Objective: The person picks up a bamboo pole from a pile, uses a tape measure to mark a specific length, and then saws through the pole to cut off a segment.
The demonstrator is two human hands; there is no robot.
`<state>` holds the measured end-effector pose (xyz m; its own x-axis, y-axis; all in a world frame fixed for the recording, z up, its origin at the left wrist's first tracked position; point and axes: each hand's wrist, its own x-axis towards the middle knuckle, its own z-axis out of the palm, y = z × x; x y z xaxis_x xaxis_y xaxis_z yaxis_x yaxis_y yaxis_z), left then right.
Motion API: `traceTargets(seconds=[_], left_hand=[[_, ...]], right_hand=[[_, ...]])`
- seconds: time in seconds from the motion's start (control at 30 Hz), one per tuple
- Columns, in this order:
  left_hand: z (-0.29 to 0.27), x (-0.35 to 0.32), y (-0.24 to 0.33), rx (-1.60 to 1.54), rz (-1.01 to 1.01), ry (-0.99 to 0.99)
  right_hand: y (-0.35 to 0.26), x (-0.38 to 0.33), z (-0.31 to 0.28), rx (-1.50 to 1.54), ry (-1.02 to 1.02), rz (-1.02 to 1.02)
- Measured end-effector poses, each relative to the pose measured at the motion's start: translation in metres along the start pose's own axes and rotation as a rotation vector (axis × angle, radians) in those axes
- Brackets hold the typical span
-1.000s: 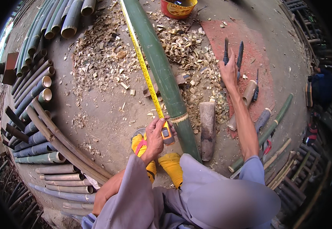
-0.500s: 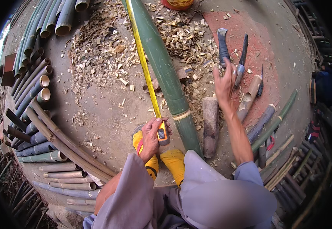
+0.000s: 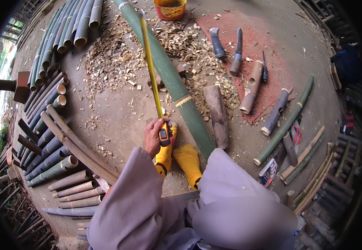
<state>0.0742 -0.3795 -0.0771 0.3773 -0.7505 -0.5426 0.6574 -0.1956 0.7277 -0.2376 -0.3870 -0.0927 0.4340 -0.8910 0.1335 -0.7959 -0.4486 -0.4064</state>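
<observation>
My left hand point(image 3: 154, 135) is shut on an orange and black tape measure case point(image 3: 164, 136), low over the ground by my yellow boots point(image 3: 187, 160). Its yellow blade point(image 3: 149, 62) runs out away from me, alongside a long green bamboo pole point(image 3: 168, 79) lying on the dirt floor. A pale ring marks the pole at a node just right of my hand. My right hand does not show; only grey sleeves and clothing fill the lower middle of the view.
Wood chips cover the ground around the pole. A short log point(image 3: 217, 114) lies right of it. Two sheathed blades point(image 3: 217, 43) and bamboo offcuts rest on a red mat point(image 3: 272, 96). Bamboo poles are stacked at left point(image 3: 47, 162), an orange bucket point(image 3: 170, 8) stands at top.
My right arm, stretched toward the tools on the red mat, has pulled back out of sight. My left hand still holds the tape measure against the pole.
</observation>
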Motion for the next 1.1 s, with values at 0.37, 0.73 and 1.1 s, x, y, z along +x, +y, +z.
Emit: traceTargets(seconds=[0.37,0.73,1.1], left_hand=[[0.014,-0.014,0.002,0.210,-0.057,-0.068],[-0.001,-0.005,-0.006,0.305,-0.050,-0.087],[0.016,0.004,0.024,1.038,-0.021,-0.562]], right_hand=[[-0.008,-0.034,-0.074,0.295,-0.509,0.499],[-0.057,0.104,0.000,0.291,-0.647,0.286],[-0.020,0.110,-0.021,1.002,-0.175,0.510]])
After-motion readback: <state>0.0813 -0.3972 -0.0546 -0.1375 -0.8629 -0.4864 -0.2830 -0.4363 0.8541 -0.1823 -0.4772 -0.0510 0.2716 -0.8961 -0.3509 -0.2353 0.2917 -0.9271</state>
